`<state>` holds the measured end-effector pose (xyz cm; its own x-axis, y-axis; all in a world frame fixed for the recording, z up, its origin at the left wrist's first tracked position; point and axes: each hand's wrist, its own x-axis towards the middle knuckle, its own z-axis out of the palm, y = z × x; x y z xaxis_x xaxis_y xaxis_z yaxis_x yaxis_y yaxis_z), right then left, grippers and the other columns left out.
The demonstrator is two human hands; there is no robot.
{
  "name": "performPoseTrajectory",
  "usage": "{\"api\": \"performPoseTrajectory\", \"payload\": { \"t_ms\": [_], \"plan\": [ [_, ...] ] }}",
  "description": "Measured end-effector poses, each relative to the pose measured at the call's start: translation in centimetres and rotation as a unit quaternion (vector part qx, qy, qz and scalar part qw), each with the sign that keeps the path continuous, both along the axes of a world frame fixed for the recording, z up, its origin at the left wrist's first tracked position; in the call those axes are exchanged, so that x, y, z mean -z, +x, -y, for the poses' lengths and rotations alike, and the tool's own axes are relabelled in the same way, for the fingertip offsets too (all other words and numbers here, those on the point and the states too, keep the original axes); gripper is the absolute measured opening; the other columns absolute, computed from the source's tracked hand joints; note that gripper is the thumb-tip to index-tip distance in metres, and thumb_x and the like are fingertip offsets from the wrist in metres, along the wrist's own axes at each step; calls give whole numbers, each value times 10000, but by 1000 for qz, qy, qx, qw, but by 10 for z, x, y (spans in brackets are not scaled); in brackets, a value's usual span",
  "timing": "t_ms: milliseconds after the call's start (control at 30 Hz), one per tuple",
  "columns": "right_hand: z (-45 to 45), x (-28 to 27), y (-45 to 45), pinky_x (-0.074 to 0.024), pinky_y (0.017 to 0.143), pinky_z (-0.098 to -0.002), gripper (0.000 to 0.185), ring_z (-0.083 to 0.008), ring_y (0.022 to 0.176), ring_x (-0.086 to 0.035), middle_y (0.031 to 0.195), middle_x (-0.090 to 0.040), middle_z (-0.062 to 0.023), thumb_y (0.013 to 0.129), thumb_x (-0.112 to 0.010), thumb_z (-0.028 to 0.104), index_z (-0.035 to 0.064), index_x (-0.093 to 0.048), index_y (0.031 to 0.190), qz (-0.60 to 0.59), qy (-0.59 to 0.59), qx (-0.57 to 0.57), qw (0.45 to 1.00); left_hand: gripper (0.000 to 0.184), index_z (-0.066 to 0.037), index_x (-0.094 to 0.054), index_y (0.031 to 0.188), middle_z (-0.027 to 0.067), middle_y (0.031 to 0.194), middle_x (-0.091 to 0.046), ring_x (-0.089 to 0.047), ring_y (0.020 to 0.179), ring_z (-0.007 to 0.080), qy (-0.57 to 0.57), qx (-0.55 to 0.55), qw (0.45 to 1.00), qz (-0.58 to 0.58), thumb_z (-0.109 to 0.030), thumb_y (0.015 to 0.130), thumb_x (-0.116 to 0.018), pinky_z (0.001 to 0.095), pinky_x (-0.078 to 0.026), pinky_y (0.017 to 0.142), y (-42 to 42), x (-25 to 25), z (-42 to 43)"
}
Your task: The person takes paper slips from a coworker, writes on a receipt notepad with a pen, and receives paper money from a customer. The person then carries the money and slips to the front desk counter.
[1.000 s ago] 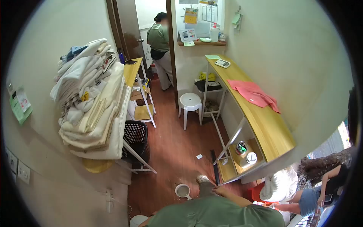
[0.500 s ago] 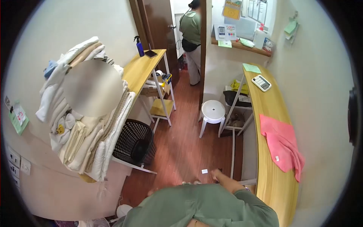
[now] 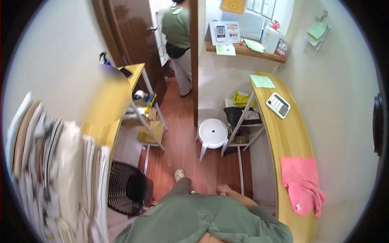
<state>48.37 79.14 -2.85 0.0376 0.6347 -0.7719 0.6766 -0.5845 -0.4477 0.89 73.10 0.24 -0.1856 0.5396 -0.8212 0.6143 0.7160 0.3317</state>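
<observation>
My right hand point(image 3: 224, 189) hangs low by my right side, over the red-brown floor. Its fingers are loosely bent and a little apart, and no object shows in them. Of my left hand point(image 3: 152, 203) only a small strip of skin is visible, beside the black mesh basket point(image 3: 126, 188); its fingers are hidden. A tall pile of folded cloths point(image 3: 69, 170) in white, beige and grey fills the lower left. On the right-hand counter point(image 3: 289, 137) lies a crumpled pink cloth point(image 3: 302, 182), up and to the right of my right hand.
A white stool point(image 3: 213, 131) stands ahead beside the counter's legs. A calculator point(image 3: 278, 105) and a green paper point(image 3: 262, 81) rest on the counter. At the doorway, another person point(image 3: 178, 32) stands facing away. A wooden shelf table point(image 3: 137, 75) is on the left; a ledge point(image 3: 247, 50) holds bottles.
My view has shifted forward, and the cloth pile now sits lower left. One of my shoes has come into view. The small white piece on the floor is out of sight.
</observation>
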Motion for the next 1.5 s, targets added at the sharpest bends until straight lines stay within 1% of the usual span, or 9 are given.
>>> {"api": "performPoseTrajectory", "payload": {
  "t_ms": [300, 367, 467, 700, 867, 1000, 1033, 1167, 1500],
  "plan": [
    [-62, -43, 1, -452, 664, -397, 268, -245, 749, -572, 836, -600, -121, 860, -496, 286, 59, -638, 869, 68, -108, 145, 981, 451, -64, -644, 1093, 133, 1122, -635, -602, 1037, 283, 86, 125, 988, 18, -407, 814, -558, 371, -453, 894, -35, -5, -343],
    [-105, -51, -18, -452, 687, -404, 276, -258, 771, -575, 859, -605, -126, 856, -497, 296, 62, -643, 879, 49, -78, 178, 980, 428, -36, -663, 1035, 136, 1140, -625, -610, 1020, 272, 143, 329, 930, -75, -384, 805, -571, 375, -455, 887, -21, 15, -445],
    [-179, -54, -48, -452, 721, -415, 290, -278, 804, -581, 893, -613, -134, 850, -500, 311, 67, -650, 894, 9, -22, 204, 979, 405, -48, -594, 1151, 114, 1048, -637, -619, 929, 240, 158, -32, 964, 214, -288, 826, -622, 352, -525, 688, 36, -49, -529],
    [-342, -17, -72, -450, 801, -440, 326, -325, 882, -594, 972, -631, -153, 837, -505, 347, 79, -668, 929, -18, 37, 121, 992, 353, -54, -547, 1197, 56, 1071, -609, -608, 798, 145, 235, 114, 915, 307, -206, 883, -602, 262, -493, 593, 122, -200, -703],
    [-467, 12, -36, -449, 858, -458, 355, -358, 937, -603, 1028, -644, -167, 828, -509, 372, 88, -680, 954, 109, 155, -97, 977, 339, -72, -549, 1190, 40, 1045, -616, -607, 754, 106, 226, 72, 894, 381, -187, 877, -613, 215, -460, 569, 145, -224, -794],
    [-539, -67, -29, -478, 792, -464, 324, -372, 892, -615, 961, -646, -198, 774, -527, 323, 64, -687, 885, 124, 182, 90, 971, 385, -91, -512, 1225, 37, 1035, -620, -607, 791, 123, 268, 59, 865, 421, -214, 877, -619, 221, -447, 604, 163, -256, -858],
    [-565, -27, -22, -487, 770, -458, 324, -374, 877, -619, 940, -651, -194, 756, -544, 303, 49, -685, 899, 163, 242, -60, 955, 398, -97, -500, 1233, 39, 1036, -620, -606, 804, 131, 278, 47, 860, 425, -228, 877, -619, 229, -444, 620, 168, -266, -870],
    [-573, -92, -54, -479, 796, -430, 338, -342, 906, -621, 977, -652, -192, 735, -548, 265, 27, -682, 934, 37, 285, 278, 917, 404, -135, -459, 1288, 91, 1038, -618, -614, 850, 205, 291, 42, 870, 396, -215, 904, -557, 269, -446, 669, 193, -268, -915],
    [-535, -49, -111, -471, 784, -456, 343, -366, 868, -624, 937, -660, -194, 755, -513, 277, 37, -696, 919, 88, 74, 388, 915, 279, -16, -555, 1140, 106, 929, -643, -628, 830, 204, 318, 134, 820, 457, -135, 889, -545, 326, -518, 661, 261, -270, -1034]
  ]
}}
